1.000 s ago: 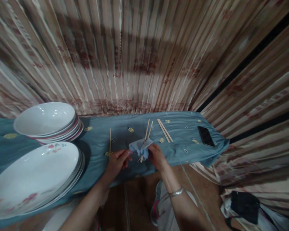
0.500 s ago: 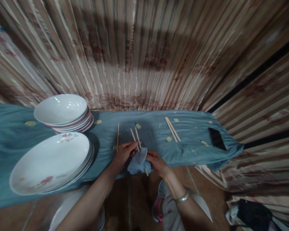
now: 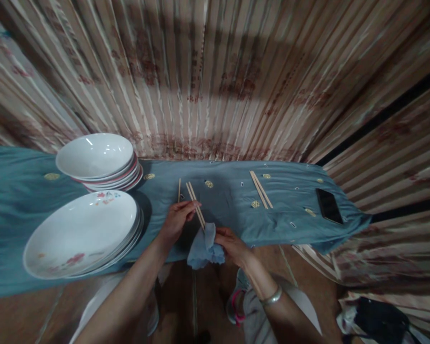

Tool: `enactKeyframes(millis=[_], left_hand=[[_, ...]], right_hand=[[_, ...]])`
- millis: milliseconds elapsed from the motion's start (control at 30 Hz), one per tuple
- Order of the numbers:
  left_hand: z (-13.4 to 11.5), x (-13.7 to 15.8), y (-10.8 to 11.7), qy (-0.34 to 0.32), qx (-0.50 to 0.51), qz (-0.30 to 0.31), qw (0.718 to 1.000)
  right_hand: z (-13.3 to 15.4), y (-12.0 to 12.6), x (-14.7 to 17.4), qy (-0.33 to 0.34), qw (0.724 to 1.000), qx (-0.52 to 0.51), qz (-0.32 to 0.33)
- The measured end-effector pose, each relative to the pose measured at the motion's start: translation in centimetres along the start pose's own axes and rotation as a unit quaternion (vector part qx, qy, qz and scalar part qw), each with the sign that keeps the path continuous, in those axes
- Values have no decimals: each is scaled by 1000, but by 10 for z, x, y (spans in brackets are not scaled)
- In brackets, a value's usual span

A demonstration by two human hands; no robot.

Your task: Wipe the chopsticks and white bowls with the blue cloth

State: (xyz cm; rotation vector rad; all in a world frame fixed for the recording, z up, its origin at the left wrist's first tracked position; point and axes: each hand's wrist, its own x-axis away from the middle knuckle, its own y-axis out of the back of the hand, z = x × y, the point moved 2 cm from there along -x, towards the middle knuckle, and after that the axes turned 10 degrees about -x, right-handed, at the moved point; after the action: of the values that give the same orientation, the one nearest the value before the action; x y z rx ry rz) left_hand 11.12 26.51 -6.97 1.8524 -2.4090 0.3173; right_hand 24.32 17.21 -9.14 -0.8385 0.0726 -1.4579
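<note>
Two wooden chopsticks (image 3: pixel 195 202) lie side by side in the fingers of my left hand (image 3: pixel 178 219), slanting over the table's front part. Around their lower ends a light blue cloth (image 3: pixel 205 248) is folded, and my right hand (image 3: pixel 232 242) pinches it from the right. The cloth hangs down past the table edge and hides the chopsticks' near tips. Just beyond my left hand a single chopstick (image 3: pixel 179 189) rests on the tablecloth, its lower part hidden by the hand. More chopsticks (image 3: pixel 261 189) lie close together further right.
Stacked white bowls (image 3: pixel 96 160) and a stack of large floral plates (image 3: pixel 82 234) stand on the left. A black phone (image 3: pixel 328 205) lies near the right end of the blue tablecloth (image 3: pixel 229 177). A pleated curtain (image 3: pixel 215 86) hangs behind the table.
The two chopsticks, spread apart before, now lie together. My left hand has moved up along them, away from the cloth. The cloth hangs slightly lower, and the whole view has shifted a little.
</note>
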Motion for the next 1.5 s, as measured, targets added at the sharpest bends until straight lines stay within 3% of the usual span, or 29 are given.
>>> enactKeyframes(millis=[133, 267, 467, 700, 867, 1067, 1233, 1300, 1500], left_hand=[[-2, -2, 4, -4, -15, -44, 999], [1, -1, -1, 9, -32, -47, 998], [9, 5, -14, 43, -29, 11, 999], [14, 11, -23, 104, 41, 83, 990], [17, 8, -19, 99, 49, 48, 993], [10, -2, -6, 31, 37, -32, 998], [9, -4, -3, 45, 46, -62, 996], [10, -2, -6, 46, 41, -53, 997], [15, 9, -23, 99, 22, 50, 994]], right_hand=[[-2, 0, 2, -3, 1000, 15, 5], [0, -1, 3, 0, 1000, 21, 9], [2, 4, -2, 17, 1000, -6, -20], [6, 4, -7, 39, 996, -56, -50], [2, 2, -7, 41, 997, -57, -32], [-3, -1, -2, 6, 1000, -24, 0], [-1, -3, 2, -1, 1000, -10, 20], [-1, 0, 1, 4, 1000, -12, 17], [-1, 13, -8, 43, 999, -16, -24]])
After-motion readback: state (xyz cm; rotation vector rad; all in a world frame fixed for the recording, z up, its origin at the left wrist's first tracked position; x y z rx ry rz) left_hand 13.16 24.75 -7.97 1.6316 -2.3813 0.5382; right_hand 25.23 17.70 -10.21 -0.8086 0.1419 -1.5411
